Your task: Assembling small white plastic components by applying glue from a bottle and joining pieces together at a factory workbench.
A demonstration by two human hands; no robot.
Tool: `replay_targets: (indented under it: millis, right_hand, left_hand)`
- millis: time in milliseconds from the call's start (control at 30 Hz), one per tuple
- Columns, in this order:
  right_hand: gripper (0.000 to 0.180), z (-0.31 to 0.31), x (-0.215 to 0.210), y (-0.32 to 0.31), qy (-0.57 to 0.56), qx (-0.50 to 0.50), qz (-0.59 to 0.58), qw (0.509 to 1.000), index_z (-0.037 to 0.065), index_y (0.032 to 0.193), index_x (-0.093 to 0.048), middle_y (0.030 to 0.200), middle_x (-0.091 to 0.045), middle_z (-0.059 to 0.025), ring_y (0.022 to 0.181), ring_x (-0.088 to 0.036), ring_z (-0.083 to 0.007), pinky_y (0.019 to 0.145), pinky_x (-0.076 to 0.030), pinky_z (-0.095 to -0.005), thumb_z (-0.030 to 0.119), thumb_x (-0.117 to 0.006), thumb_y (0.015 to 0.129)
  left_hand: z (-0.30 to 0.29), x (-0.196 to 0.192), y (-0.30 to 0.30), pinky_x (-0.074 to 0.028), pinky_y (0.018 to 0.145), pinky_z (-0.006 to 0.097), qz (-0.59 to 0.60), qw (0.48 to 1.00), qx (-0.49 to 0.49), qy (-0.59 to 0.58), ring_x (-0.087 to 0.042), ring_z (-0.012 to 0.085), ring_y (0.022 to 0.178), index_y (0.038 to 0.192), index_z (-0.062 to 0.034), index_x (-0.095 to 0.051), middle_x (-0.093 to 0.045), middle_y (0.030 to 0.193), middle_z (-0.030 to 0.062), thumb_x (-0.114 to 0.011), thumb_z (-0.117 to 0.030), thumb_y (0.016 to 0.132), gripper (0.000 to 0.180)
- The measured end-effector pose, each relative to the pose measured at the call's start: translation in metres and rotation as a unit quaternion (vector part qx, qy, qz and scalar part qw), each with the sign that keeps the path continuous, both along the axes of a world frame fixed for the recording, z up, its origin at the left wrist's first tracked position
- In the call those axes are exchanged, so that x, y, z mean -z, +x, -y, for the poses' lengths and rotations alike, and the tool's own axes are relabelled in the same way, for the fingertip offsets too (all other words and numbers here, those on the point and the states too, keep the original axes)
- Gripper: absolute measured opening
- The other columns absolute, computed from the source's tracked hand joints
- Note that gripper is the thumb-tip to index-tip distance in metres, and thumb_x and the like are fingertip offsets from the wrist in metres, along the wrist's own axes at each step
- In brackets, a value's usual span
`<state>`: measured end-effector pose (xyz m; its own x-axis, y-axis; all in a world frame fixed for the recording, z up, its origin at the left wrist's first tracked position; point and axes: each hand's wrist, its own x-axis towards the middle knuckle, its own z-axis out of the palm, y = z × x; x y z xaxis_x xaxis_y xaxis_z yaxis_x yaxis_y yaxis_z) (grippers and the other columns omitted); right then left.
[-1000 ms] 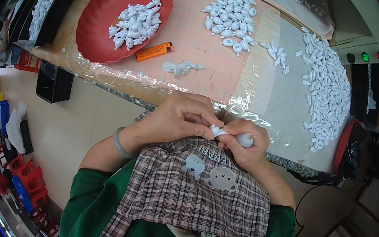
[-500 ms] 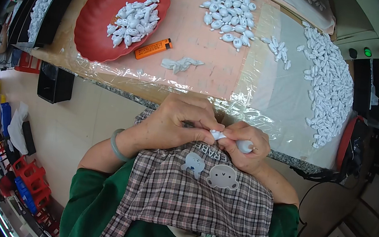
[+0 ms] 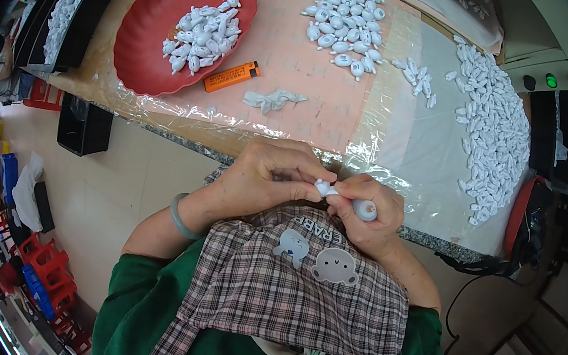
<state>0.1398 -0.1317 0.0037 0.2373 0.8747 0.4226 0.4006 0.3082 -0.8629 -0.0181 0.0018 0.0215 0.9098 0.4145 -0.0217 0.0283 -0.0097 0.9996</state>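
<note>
Near the table's front edge, my two hands meet over a small white plastic piece [image 3: 325, 187]. Thumb and forefinger of my left hand [image 3: 263, 171] pinch it from the left. From the other side, the thumb and forefinger of my right hand [image 3: 375, 213] press against it. A larger white rounded part [image 3: 365, 210] with a small opening sits in the curl of the right hand's fingers; whether it is joined to the small piece is hidden. Farther back, similar white figures [image 3: 205, 36] fill part of a red scalloped dish [image 3: 136, 53].
An orange lighter-like box [image 3: 232, 77] and a crumpled whitish scrap [image 3: 273, 101] lie between dish and hands. White oval parts [image 3: 345, 22] form a cluster at the back. Beyond a few loose bits [image 3: 415, 76], a big heap of small white pieces [image 3: 492, 125] covers the right side.
The small white piece has turned slightly between my fingertips. The rounded part in my right hand now shows its opening more toward me. Both hands stay in nearly the same place.
</note>
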Motion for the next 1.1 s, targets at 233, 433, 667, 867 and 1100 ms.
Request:
replay_targets:
  millis: [233, 433, 667, 867, 1100]
  right_hand:
    - [0.023, -0.002, 0.005, 0.003, 0.04, 0.041, 0.117, 0.991, 0.0, 0.087, -0.063, 0.072, -0.065, -0.0109, 0.061, -0.065, -0.0215, 0.05, -0.051, -0.0283, 0.0, -0.077, 0.069]
    - [0.027, 0.001, 0.011, 0.0, 0.084, 0.034, 0.189, 0.978, -0.002, 0.09, -0.063, 0.072, -0.064, -0.0128, 0.061, -0.065, -0.0228, 0.048, -0.05, -0.0277, 0.002, -0.078, 0.068]
    - [0.031, 0.004, 0.016, -0.002, 0.088, 0.035, 0.18, 0.979, -0.001, 0.092, -0.063, 0.073, -0.064, -0.013, 0.061, -0.065, -0.0231, 0.048, -0.05, -0.0278, 0.002, -0.079, 0.066]
    - [0.029, 0.004, 0.018, -0.003, 0.085, 0.04, 0.175, 0.98, -0.001, 0.09, -0.063, 0.073, -0.064, -0.0133, 0.061, -0.065, -0.0232, 0.048, -0.051, -0.0282, 0.0, -0.078, 0.066]
    - [0.019, -0.003, 0.016, -0.002, 0.049, 0.051, 0.127, 0.989, 0.001, 0.091, -0.06, 0.075, -0.065, -0.0136, 0.06, -0.064, -0.0195, 0.053, -0.05, -0.0261, 0.001, -0.073, 0.077]
  left_hand:
    - [0.007, 0.014, 0.002, -0.055, 0.075, 0.026, 0.0, 0.995, -0.064, -0.08, -0.066, 0.0145, 0.085, 0.1, 0.0013, -0.067, -0.068, 0.095, 0.0096, -0.07, -0.001, 0.079, 0.02]
    - [0.007, 0.016, 0.002, -0.055, 0.073, 0.026, 0.023, 0.998, -0.054, 0.0, -0.067, 0.0169, 0.082, 0.095, 0.0009, -0.069, -0.069, 0.092, 0.0105, -0.071, 0.0, 0.078, 0.017]
    - [0.009, 0.016, 0.002, -0.054, 0.068, 0.027, 0.043, 0.991, -0.057, 0.117, -0.067, 0.02, 0.077, 0.091, 0.0, -0.07, -0.07, 0.086, 0.0108, -0.073, -0.002, 0.075, 0.016]
    - [0.009, 0.013, 0.003, -0.054, 0.074, 0.029, 0.015, 0.991, -0.05, 0.123, -0.068, 0.0206, 0.085, 0.089, -0.0019, -0.071, -0.071, 0.09, 0.0099, -0.072, -0.001, 0.075, 0.014]
    - [0.004, 0.012, 0.005, -0.055, 0.077, 0.026, -0.019, 0.997, -0.05, 0.058, -0.067, 0.0172, 0.086, 0.094, 0.0003, -0.07, -0.07, 0.096, 0.0115, -0.069, 0.001, 0.079, 0.016]
